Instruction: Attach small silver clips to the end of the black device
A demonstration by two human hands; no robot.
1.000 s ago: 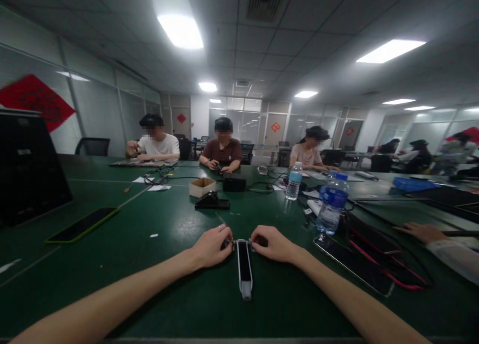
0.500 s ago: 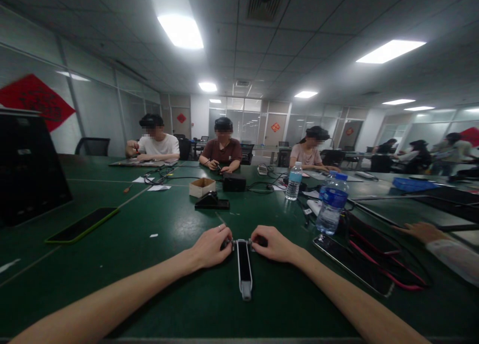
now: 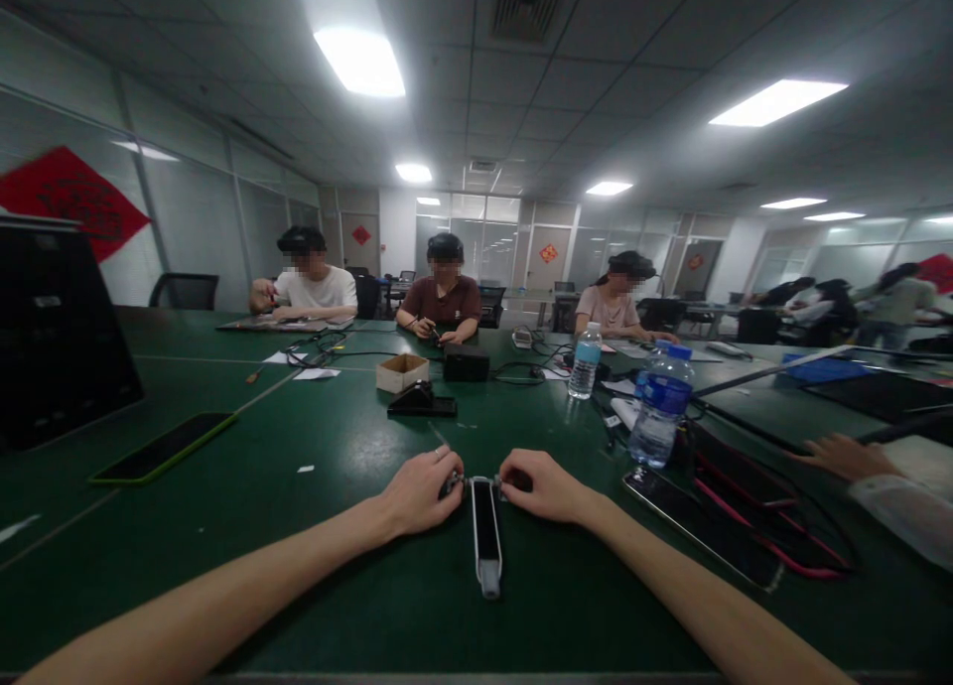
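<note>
left hand (image 3: 426, 488), right hand (image 3: 545, 486) | at far end of slim device (image 3: 486, 531) | green table (image 3: 357, 606)

On the green table (image 3: 313, 432), I see a small open box (image 3: 393, 377) near a black block (image 3: 466, 365). Over to the right, a blue-labelled bottle (image 3: 661, 412) stands beside a dark phone (image 3: 700, 526).

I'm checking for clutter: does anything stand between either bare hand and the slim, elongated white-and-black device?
Nothing visible does: the bare left hand and bare right hand closely flank the far end of the slim white-and-black device.
</note>
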